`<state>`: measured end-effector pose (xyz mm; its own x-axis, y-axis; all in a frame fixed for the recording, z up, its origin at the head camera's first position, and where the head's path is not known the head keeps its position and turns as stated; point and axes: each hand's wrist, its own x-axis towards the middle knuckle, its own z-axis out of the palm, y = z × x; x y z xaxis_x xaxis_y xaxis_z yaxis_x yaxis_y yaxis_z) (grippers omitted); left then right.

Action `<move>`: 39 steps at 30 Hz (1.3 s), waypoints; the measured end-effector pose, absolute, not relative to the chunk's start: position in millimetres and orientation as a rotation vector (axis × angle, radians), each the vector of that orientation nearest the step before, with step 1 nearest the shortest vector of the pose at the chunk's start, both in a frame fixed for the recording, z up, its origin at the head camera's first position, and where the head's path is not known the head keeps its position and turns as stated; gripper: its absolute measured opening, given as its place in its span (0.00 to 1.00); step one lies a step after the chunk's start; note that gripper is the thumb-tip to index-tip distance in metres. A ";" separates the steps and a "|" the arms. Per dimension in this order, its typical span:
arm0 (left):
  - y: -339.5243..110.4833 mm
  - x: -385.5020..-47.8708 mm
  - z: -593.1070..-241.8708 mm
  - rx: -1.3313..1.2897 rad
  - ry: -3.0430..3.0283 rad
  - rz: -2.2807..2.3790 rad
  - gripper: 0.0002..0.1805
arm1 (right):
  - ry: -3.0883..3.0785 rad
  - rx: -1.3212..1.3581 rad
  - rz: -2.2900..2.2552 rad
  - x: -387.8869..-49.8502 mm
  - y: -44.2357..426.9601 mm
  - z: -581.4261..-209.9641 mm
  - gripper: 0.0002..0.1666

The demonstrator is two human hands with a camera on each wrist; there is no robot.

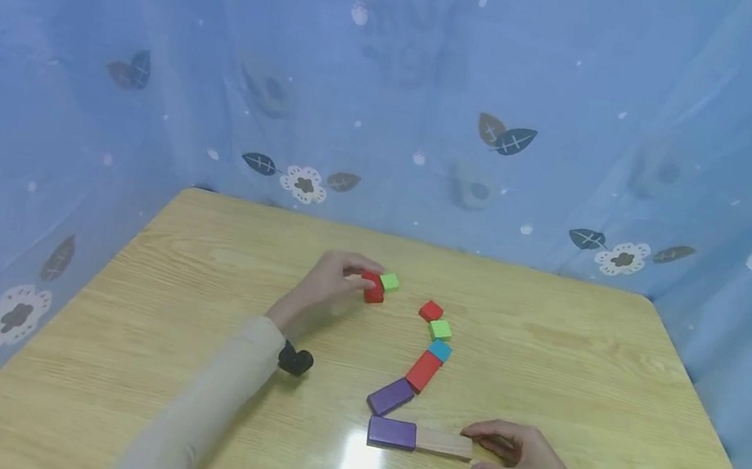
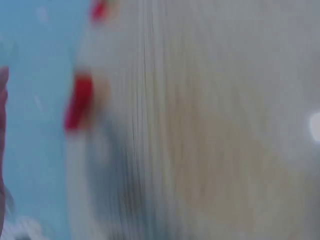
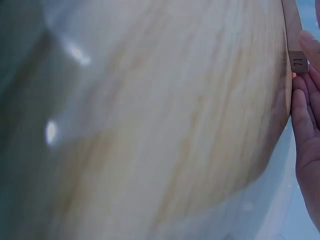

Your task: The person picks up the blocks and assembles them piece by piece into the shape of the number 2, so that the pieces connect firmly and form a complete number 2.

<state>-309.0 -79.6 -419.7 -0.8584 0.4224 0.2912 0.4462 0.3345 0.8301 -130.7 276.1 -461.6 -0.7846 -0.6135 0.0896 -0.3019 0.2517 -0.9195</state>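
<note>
My left hand [image 1: 332,281] reaches to a red block [image 1: 374,297]; its thumb overlaps the block in the head view, and fingers extend behind it. A light green block [image 1: 390,282] touches that block's right side. The left wrist view is blurred: a red block [image 2: 79,102] shows apart from the hand's visible edge [image 2: 2,125]. My right hand [image 1: 525,461] lies around the right end of a plain wooden block [image 1: 444,443], thumb and fingers parted with a gap. In the right wrist view a fingertip [image 3: 309,42] overlaps the wooden block [image 3: 295,30], marked 71.
A purple block [image 1: 391,434] meets the wooden block's left end. From there a curved row climbs: another purple block [image 1: 390,396], a long red block [image 1: 423,372], a blue block [image 1: 440,351], a green block [image 1: 440,329] and a small red block [image 1: 431,310]. Blue patterned curtains [image 1: 429,94] surround the table.
</note>
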 end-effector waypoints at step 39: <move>-78.3 -377.7 -417.0 -1.070 -3.046 -0.824 0.27 | 2.378 -0.925 -1.542 -130.2 273.3 -466.1 0.16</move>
